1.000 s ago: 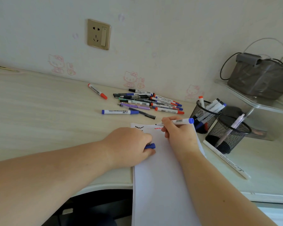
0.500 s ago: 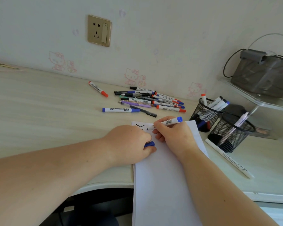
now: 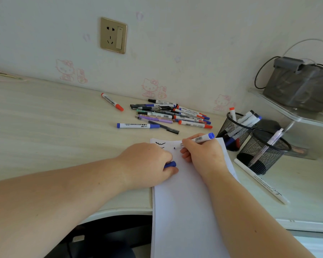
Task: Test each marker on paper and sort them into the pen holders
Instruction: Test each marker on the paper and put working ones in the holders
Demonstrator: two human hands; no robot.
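Gripped in the right hand (image 3: 203,155), the blue marker (image 3: 197,140) has swung its tip down onto the paper (image 3: 184,202) on the table, beginning its test, while the left hand (image 3: 147,164) clasps its cap (image 3: 170,164).

Matt white paper (image 3: 190,211), pale wood-grain desk (image 3: 45,127), black wire-mesh holders (image 3: 263,155), glossy plastic markers (image 3: 138,125)

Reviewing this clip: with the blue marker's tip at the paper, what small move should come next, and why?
Probably a short stroke across the paper. The right hand holds the uncapped blue marker with its tip on the sheet beside the black squiggle, and only a dot shows there. The left hand pinches the blue cap, ready for recapping afterwards.
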